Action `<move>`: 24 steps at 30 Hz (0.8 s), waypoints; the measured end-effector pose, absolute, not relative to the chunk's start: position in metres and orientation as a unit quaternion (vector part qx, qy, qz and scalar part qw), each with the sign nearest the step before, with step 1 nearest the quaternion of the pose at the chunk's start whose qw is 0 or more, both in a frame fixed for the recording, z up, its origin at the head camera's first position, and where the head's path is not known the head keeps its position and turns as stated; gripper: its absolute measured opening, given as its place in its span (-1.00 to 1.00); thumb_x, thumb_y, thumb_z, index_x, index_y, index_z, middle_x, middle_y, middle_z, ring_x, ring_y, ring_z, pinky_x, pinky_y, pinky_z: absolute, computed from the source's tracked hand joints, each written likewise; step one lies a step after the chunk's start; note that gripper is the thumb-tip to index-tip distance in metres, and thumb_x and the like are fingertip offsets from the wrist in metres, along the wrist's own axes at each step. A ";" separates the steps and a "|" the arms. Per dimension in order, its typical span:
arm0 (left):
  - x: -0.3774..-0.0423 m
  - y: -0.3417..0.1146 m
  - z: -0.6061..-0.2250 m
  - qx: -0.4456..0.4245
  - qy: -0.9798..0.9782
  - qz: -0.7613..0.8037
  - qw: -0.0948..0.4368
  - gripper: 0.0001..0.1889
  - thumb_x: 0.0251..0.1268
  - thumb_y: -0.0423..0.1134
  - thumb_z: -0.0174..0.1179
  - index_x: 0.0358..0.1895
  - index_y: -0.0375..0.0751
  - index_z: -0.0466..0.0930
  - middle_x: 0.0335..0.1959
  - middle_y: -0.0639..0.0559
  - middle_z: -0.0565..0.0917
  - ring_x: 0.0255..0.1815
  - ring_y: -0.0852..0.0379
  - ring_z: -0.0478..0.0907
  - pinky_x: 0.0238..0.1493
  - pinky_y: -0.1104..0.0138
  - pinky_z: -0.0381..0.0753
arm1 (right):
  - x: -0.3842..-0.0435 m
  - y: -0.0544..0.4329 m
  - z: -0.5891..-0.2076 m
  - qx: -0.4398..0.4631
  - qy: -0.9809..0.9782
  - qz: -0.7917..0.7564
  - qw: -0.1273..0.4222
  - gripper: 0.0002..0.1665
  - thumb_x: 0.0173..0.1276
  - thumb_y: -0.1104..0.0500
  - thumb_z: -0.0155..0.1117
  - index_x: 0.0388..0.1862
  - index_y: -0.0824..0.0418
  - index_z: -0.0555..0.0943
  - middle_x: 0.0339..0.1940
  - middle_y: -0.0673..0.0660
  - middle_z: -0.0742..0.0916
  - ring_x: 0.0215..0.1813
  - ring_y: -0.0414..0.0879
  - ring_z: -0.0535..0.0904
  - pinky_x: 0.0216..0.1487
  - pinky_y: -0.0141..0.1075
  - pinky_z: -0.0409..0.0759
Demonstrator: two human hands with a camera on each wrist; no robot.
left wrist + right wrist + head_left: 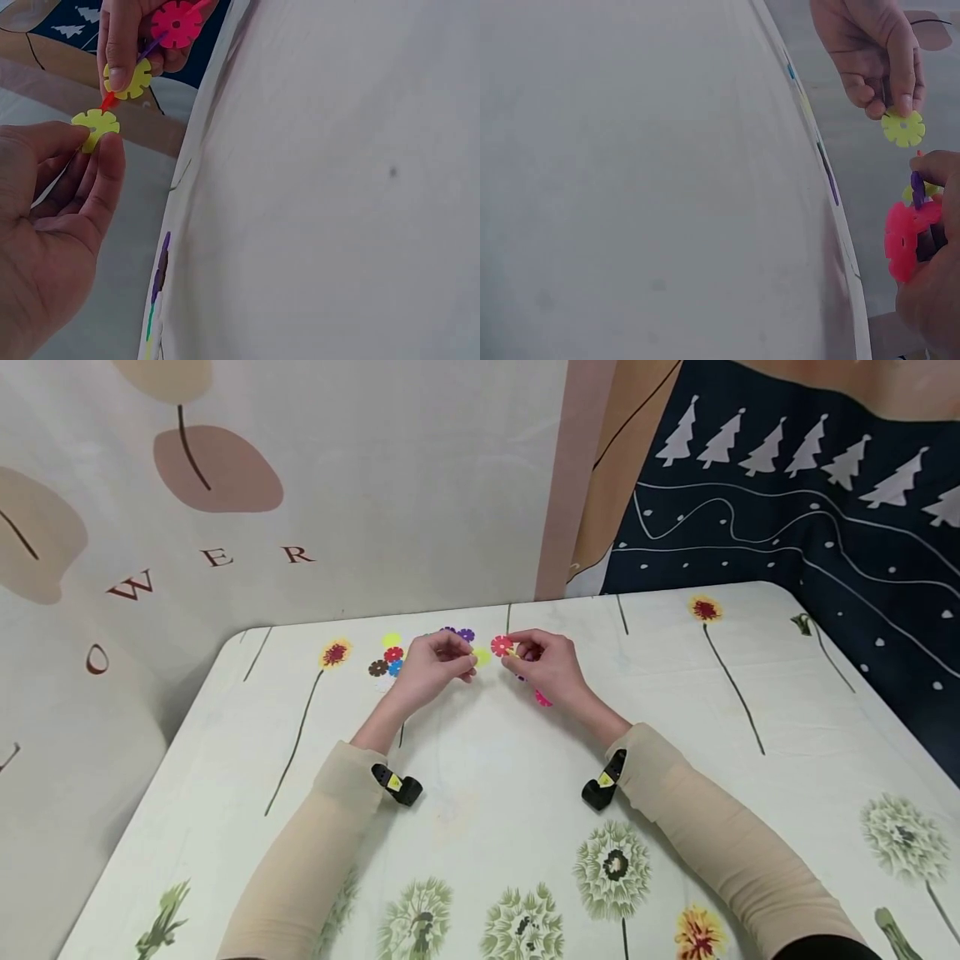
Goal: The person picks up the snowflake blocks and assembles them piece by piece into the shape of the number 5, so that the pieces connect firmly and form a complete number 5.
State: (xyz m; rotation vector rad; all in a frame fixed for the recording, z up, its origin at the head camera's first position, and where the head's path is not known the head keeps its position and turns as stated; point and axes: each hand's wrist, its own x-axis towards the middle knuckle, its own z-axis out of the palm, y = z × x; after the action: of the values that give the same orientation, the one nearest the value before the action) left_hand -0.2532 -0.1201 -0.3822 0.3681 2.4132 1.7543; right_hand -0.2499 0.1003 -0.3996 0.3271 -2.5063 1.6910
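Observation:
My left hand [433, 670] pinches a yellow notched plastic disc [96, 130] between thumb and fingers. Facing it from the right, my right hand [553, 670] grips a small cluster of joined discs. That cluster has a red disc [501, 646], a second yellow disc [138, 79], a purple disc [919, 189] and a pink disc [900, 241]. In the left wrist view, the red disc's edge sits right by the left hand's yellow disc; whether they touch I cannot tell. Fingers hide part of the cluster.
Loose discs lie on the table beyond and left of the left hand, among them a brown disc [378, 668], a blue disc [394, 667] and purple discs [466, 635]. The flower-print tablecloth [487, 793] reaches a curtain wall [420, 485] at the back.

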 end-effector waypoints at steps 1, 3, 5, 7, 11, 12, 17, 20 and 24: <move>-0.253 -0.120 -0.382 0.121 0.801 0.583 0.066 -0.86 0.42 -0.38 0.30 -0.05 -0.33 0.63 -0.17 -0.20 0.66 -0.24 -0.04 0.71 -0.10 0.29 0.74 | -0.250 0.100 -0.399 0.106 -0.825 0.554 0.048 -0.59 0.30 0.25 0.52 0.12 0.29 0.71 -0.35 0.15 0.66 -0.31 0.00 0.54 -0.32 -0.42 0.53; -0.253 -0.118 -0.382 0.119 0.798 0.587 0.065 -0.86 0.43 -0.38 0.30 -0.05 -0.33 0.63 -0.16 -0.21 0.66 -0.22 -0.04 0.72 -0.08 0.28 0.74 | -0.250 0.100 -0.399 0.105 -0.827 0.550 0.044 -0.58 0.30 0.24 0.52 0.12 0.29 0.71 -0.35 0.14 0.66 -0.31 -0.01 0.54 -0.33 -0.42 0.53; -0.252 -0.117 -0.383 0.117 0.797 0.589 0.062 -0.86 0.42 -0.38 0.30 -0.05 -0.33 0.63 -0.16 -0.20 0.66 -0.21 -0.04 0.73 -0.07 0.28 0.74 | -0.250 0.099 -0.400 0.105 -0.830 0.546 0.043 -0.58 0.30 0.24 0.52 0.12 0.29 0.71 -0.35 0.14 0.67 -0.31 -0.01 0.54 -0.33 -0.42 0.53; -0.252 -0.116 -0.384 0.115 0.798 0.589 0.057 -0.86 0.41 -0.38 0.31 -0.06 -0.32 0.63 -0.16 -0.20 0.66 -0.21 -0.03 0.73 -0.06 0.29 0.73 | -0.250 0.098 -0.400 0.104 -0.832 0.543 0.044 -0.58 0.30 0.24 0.52 0.12 0.30 0.71 -0.35 0.14 0.67 -0.32 -0.02 0.54 -0.32 -0.42 0.53; -0.251 -0.114 -0.386 0.111 0.802 0.586 0.039 -0.86 0.40 -0.39 0.33 -0.07 -0.32 0.63 -0.16 -0.19 0.66 -0.22 -0.01 0.73 -0.07 0.31 0.73 | -0.250 0.096 -0.399 0.098 -0.832 0.543 0.053 -0.59 0.30 0.26 0.52 0.12 0.30 0.71 -0.37 0.14 0.67 -0.34 -0.02 0.54 -0.34 -0.41 0.53; -0.251 -0.113 -0.386 0.110 0.803 0.585 0.033 -0.86 0.39 -0.39 0.33 -0.07 -0.32 0.63 -0.17 -0.18 0.67 -0.22 -0.01 0.73 -0.08 0.32 0.73 | -0.250 0.096 -0.399 0.095 -0.832 0.544 0.055 -0.59 0.30 0.26 0.52 0.12 0.30 0.71 -0.37 0.14 0.67 -0.34 -0.02 0.54 -0.35 -0.41 0.53; -0.252 -0.110 -0.389 0.110 0.808 0.579 0.014 -0.87 0.39 -0.40 0.34 -0.08 -0.32 0.63 -0.17 -0.16 0.67 -0.21 0.00 0.72 -0.09 0.34 0.73 | -0.248 0.094 -0.399 0.082 -0.827 0.552 0.063 -0.59 0.30 0.25 0.52 0.12 0.29 0.71 -0.37 0.13 0.66 -0.36 -0.03 0.53 -0.38 -0.43 0.51; -0.252 -0.109 -0.390 0.111 0.808 0.578 0.008 -0.87 0.38 -0.41 0.34 -0.09 -0.31 0.63 -0.18 -0.16 0.67 -0.21 -0.01 0.72 -0.10 0.34 0.73 | -0.248 0.093 -0.399 0.078 -0.825 0.556 0.065 -0.60 0.30 0.25 0.52 0.10 0.29 0.72 -0.37 0.14 0.66 -0.36 -0.02 0.52 -0.39 -0.42 0.50; -0.252 -0.109 -0.390 0.112 0.807 0.580 0.005 -0.88 0.37 -0.41 0.34 -0.11 -0.31 0.63 -0.18 -0.16 0.67 -0.21 -0.01 0.72 -0.10 0.34 0.73 | -0.248 0.094 -0.399 0.075 -0.823 0.559 0.071 -0.61 0.31 0.22 0.51 0.10 0.28 0.72 -0.38 0.14 0.67 -0.35 -0.02 0.52 -0.41 -0.42 0.50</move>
State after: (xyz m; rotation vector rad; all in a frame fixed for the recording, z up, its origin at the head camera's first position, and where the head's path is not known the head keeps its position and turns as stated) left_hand -0.2521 -0.1086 -0.3901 0.3509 2.5268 1.8152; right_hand -0.2481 0.0936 -0.3988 0.2250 -2.4751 1.6797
